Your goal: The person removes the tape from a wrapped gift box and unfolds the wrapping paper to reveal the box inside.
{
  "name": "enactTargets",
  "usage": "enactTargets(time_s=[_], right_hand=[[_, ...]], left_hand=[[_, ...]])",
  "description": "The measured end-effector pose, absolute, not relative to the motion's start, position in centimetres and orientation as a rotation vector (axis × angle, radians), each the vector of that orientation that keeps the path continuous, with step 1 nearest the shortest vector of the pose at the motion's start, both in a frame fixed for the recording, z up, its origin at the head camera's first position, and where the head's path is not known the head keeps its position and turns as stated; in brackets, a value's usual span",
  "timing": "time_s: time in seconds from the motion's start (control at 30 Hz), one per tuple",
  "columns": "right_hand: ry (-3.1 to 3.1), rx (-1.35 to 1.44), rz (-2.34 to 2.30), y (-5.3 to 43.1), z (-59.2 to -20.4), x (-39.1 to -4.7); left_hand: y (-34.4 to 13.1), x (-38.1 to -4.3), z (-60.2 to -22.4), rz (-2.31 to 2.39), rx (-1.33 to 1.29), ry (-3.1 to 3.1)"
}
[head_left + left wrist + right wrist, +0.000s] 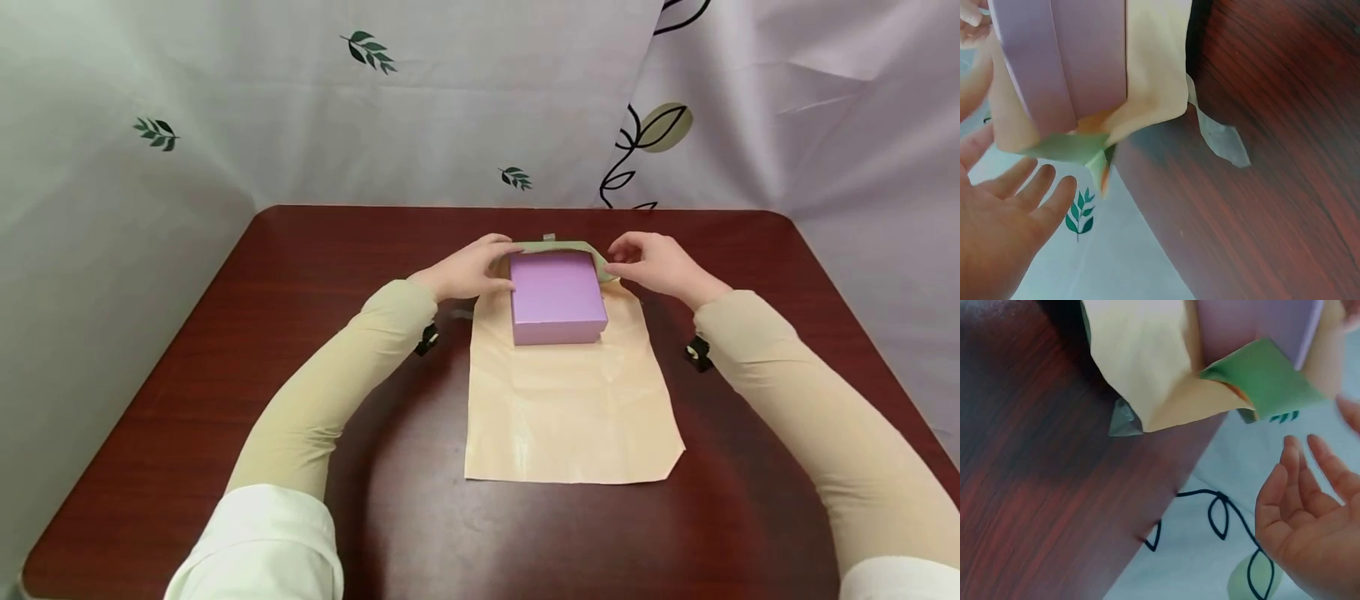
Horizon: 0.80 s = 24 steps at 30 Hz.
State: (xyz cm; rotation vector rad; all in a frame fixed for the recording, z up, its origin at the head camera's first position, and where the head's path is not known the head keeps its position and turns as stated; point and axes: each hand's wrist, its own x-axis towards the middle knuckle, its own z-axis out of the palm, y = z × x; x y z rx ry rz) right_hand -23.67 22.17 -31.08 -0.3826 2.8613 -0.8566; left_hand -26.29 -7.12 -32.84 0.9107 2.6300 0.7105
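A purple box [558, 292] lies on a sheet of wrapping paper [570, 417], peach on its upper face. Along the box's far side the paper's end is turned up, showing a green underside [1266, 381]. My left hand [471, 268] is at the box's far left corner, its thumb by the box's left side and its fingers by the turned-up paper. In the left wrist view its fingers [1054, 200] are stretched and spread beside the green fold. My right hand [656, 265] is by the fold's right end, fingers loosely bent, thumb close to the paper.
Clear tape pieces stick out from the paper: one strip [1225, 140] on the left, another bit [1124, 419] on the right, and a small one [549, 237] behind the fold. The dark red wooden table [225, 375] ends at a leaf-patterned white cloth [450, 125].
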Motion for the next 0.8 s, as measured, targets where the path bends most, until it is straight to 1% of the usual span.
enactTargets(time_s=[0.3, 0.4, 0.63, 0.8], right_hand=[[2.938, -0.299, -0.835, 20.5, -32.1, -24.4], [2.978, -0.309, -0.852, 20.3, -32.2, -24.5], [3.059, -0.291, -0.843, 20.3, -32.4, -24.9], [3.109, -0.243, -0.877, 20.1, -32.2, -25.6]], left_hand=[[-7.9, -26.8, -34.0, 0.857, 0.62, 2.797], [-8.0, -27.1, -34.5, 0.921, 0.553, 2.843], [-7.9, -27.8, -34.8, 1.087, 0.512, 2.799], [-7.6, -28.2, -34.9, 1.089, 0.496, 2.772]])
